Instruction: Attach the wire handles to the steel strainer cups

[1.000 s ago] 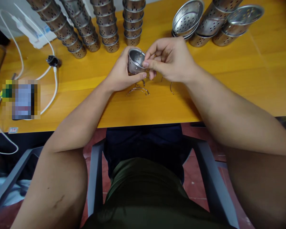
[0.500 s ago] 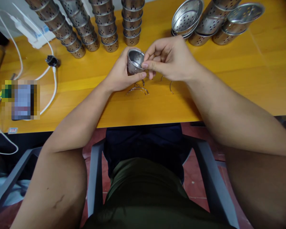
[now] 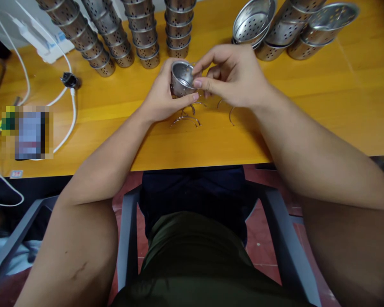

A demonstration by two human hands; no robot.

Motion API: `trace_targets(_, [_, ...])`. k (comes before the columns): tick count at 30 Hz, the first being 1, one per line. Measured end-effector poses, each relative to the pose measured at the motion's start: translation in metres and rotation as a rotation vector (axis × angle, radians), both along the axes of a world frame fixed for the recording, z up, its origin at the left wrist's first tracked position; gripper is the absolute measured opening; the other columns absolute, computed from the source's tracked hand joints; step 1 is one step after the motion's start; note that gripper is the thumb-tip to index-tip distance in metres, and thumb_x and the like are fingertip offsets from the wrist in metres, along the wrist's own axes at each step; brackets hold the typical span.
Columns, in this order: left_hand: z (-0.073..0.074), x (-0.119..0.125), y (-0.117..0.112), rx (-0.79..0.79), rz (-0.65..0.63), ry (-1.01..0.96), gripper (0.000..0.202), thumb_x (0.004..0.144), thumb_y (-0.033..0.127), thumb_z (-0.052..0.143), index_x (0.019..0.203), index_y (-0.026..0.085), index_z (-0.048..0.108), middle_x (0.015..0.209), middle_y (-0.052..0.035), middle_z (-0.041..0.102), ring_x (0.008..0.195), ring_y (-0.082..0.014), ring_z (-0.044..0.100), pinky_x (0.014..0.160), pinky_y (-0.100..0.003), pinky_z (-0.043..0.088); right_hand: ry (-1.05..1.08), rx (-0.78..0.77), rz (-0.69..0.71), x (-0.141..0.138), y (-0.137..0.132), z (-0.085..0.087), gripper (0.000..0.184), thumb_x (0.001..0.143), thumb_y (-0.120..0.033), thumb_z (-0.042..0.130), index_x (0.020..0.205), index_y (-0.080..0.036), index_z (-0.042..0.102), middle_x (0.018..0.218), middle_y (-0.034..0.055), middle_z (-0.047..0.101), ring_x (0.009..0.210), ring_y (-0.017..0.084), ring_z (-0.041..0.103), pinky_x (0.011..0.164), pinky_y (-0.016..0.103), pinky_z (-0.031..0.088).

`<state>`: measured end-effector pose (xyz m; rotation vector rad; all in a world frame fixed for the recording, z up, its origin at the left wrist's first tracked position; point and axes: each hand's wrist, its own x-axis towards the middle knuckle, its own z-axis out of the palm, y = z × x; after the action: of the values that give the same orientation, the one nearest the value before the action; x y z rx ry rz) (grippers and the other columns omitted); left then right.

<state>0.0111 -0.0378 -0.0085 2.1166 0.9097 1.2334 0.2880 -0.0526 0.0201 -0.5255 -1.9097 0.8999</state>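
Observation:
A small perforated metal cup (image 3: 181,87) is tilted with its mouth toward my right side, and my left hand (image 3: 164,96) is wrapped round it, thumb along the near side. My right hand (image 3: 232,76) has its thumb and index finger closed in at the cup's right rim. Whatever lies between those fingertips is too small or hidden to make out. On the table just below my hands lie several thin curved metal wires (image 3: 186,118). Another curved wire (image 3: 232,116) rests under my right wrist.
Stacks of perforated metal cups (image 3: 144,40) stand along the back left of the yellow table (image 3: 179,149). Larger perforated cups (image 3: 254,25) are at the back right. On the left are a white power strip (image 3: 49,44), cables, a black plug (image 3: 70,80) and a blurred-out phone-like object (image 3: 30,136).
My right thumb and index finger have spread slightly at the cup's rim, and the hand has shifted a little to the right. The cup stays in my left hand, slightly higher.

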Motion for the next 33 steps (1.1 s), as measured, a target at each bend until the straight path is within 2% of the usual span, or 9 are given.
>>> trace_targets(3, [0.005,0.0,-0.001,0.03,0.042,0.004,0.065,0.092,0.061,0.114,0.142,0.048,0.075,0.147,-0.0033,0.09,0.146,-0.0453,0.088,0.12,-0.071,0.078,-0.005,0.185,-0.103,0.003,0.003,-0.001,0.032,0.122,-0.046,0.107,0.149,-0.031,0.097,0.146,0.0088,0.087,0.098,0.019,0.078,0.078,0.031,0.065])
trace_targets(5, [0.008,-0.001,-0.003,0.054,0.058,0.028,0.06,0.097,0.065,0.107,0.146,0.05,0.076,0.147,-0.0035,0.091,0.148,-0.0456,0.087,0.12,-0.073,0.079,-0.06,0.238,-0.14,0.006,0.002,0.002,0.023,0.126,-0.052,0.099,0.141,-0.034,0.1,0.148,0.0109,0.087,0.122,0.026,0.081,0.095,0.035,0.07])
trace_targets(11, [0.012,-0.001,-0.006,0.087,0.073,0.135,0.062,0.102,0.072,0.1,0.156,0.055,0.074,0.135,-0.0032,0.092,0.144,-0.0457,0.085,0.12,-0.074,0.076,-0.218,0.12,-0.053,0.005,-0.005,0.008,0.014,0.122,-0.051,0.101,0.126,-0.038,0.1,0.158,0.0072,0.088,0.139,0.033,0.079,0.119,0.044,0.07])
trace_targets(18, [0.015,-0.001,-0.011,0.113,-0.006,0.174,0.064,0.105,0.076,0.09,0.16,0.053,0.067,0.153,-0.005,0.086,0.147,-0.0446,0.083,0.12,-0.07,0.073,-0.282,-0.02,-0.016,0.003,-0.009,0.01,0.033,0.112,-0.012,0.104,0.138,-0.032,0.097,0.121,-0.0014,0.091,0.085,0.017,0.07,0.077,0.029,0.058])
trace_targets(23, [0.013,0.0,-0.012,0.026,-0.059,0.05,0.074,0.095,0.075,0.097,0.155,0.046,0.064,0.158,-0.0084,0.083,0.151,-0.0441,0.082,0.124,-0.07,0.076,-0.169,0.21,-0.096,0.009,-0.007,0.015,0.012,0.116,-0.021,0.099,0.123,-0.031,0.099,0.133,0.0062,0.091,0.092,0.019,0.075,0.077,0.032,0.059])
trace_targets(25, [0.008,0.0,-0.01,-0.057,-0.07,0.071,0.078,0.096,0.077,0.099,0.161,0.053,0.063,0.159,-0.0056,0.083,0.153,-0.0447,0.081,0.11,-0.071,0.081,-0.082,0.273,-0.147,0.013,-0.004,0.017,0.003,0.117,-0.029,0.099,0.12,-0.031,0.098,0.124,0.0077,0.089,0.088,0.02,0.073,0.073,0.035,0.055])
trace_targets(28, [0.0,-0.002,-0.004,-0.102,-0.062,0.088,0.075,0.097,0.073,0.102,0.162,0.058,0.067,0.15,-0.0055,0.086,0.144,-0.045,0.084,0.102,-0.071,0.083,0.025,0.279,-0.206,0.027,0.002,0.024,0.018,0.114,-0.036,0.102,0.104,-0.026,0.089,0.094,0.0045,0.076,0.074,0.017,0.061,0.066,0.037,0.037])
trace_targets(31, [-0.006,-0.006,0.001,-0.054,-0.051,0.108,0.059,0.103,0.071,0.097,0.155,0.054,0.073,0.152,-0.0077,0.086,0.142,-0.0457,0.086,0.105,-0.074,0.082,-0.01,0.243,-0.193,0.058,0.012,0.034,0.015,0.105,-0.014,0.093,0.096,-0.021,0.084,0.085,-0.0001,0.074,0.073,0.011,0.059,0.066,0.031,0.035])
trace_targets(33, [-0.01,-0.008,0.004,-0.028,-0.063,0.109,0.055,0.106,0.072,0.094,0.154,0.054,0.074,0.158,-0.0075,0.084,0.144,-0.0461,0.086,0.103,-0.073,0.083,-0.158,0.18,-0.139,0.085,0.021,0.04,0.034,0.093,0.011,0.074,0.095,-0.02,0.087,0.083,-0.0061,0.077,0.069,0.007,0.059,0.061,0.023,0.037])
